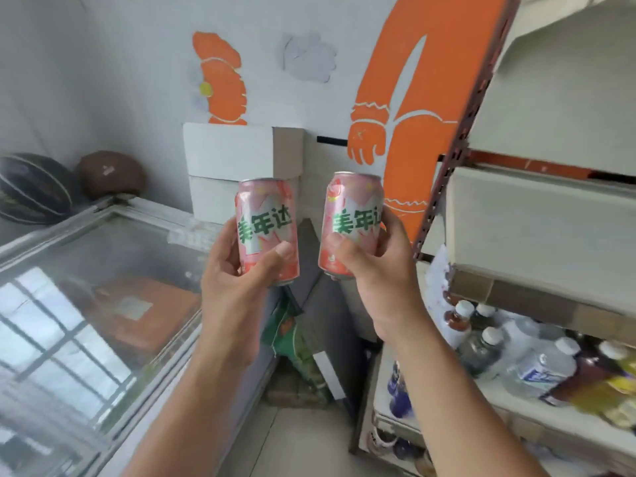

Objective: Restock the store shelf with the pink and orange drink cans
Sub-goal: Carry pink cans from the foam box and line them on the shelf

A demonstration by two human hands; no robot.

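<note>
At centre frame, the left hand [237, 270] and right hand [375, 270] each grip an upright pink can [266, 228], [351, 222]; the shelf [537, 215] stands at right, nearer the right hand.

A metal store shelf [447, 187] with a perforated reddish-brown upright and cream boards stands at the right. Its lower board [481, 399] carries a crowd of white-capped plastic bottles: dark brown ones [456, 325], clear water bottles [543, 368] lying tilted, and blurred yellow drink bottles [616, 390] at the far right. At the left is a white chest freezer with a sliding glass lid [113, 215]. A dark basketball with pale seams [31, 189] and a brown ball [110, 173] rest side by side at its far corner, on the frame or just behind it. Between freezer and shelf, a green printed package [292, 342] sits on the grey floor [296, 442].
</note>
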